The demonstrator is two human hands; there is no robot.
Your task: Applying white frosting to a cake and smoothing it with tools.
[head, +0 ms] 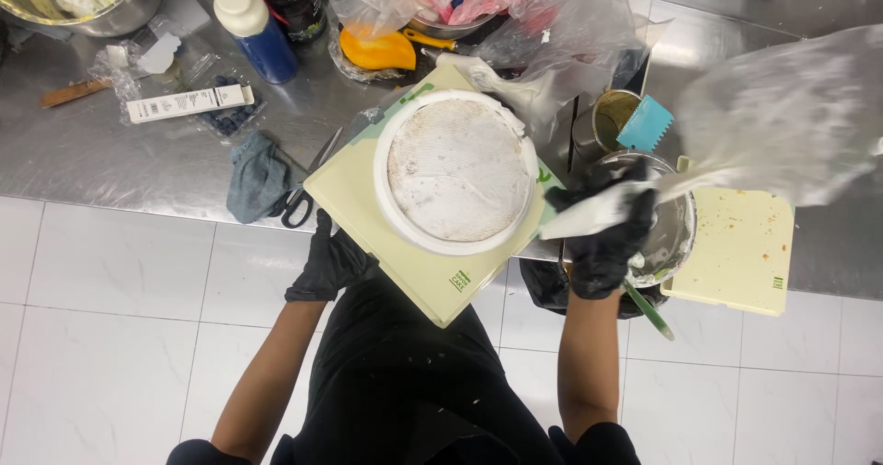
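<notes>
Right hand (607, 240), black-gloved, is clamped on a floppy clear piping bag (773, 125) smeared with cream, over a steel bowl (676, 235). Left hand (331, 263) grips the near-left edge of a pale square cake board (423, 272) overhanging the steel tabletop (110, 152). Round, white-frosted cake (457, 171) sits on it. Risk: the overhanging board could tip and the cake slide; the limp bag may drip.

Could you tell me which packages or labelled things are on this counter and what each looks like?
Box: long, slim, white, lying flat at upper left.
Bottle: blue with a white cap, behind the box.
Board: pale yellow square under the cake, small green mark at its near corner, left hand at its edge.
Second board: same colour, far right, small mark at its corner.
Piping bag: clear plastic, in the right hand.
</notes>
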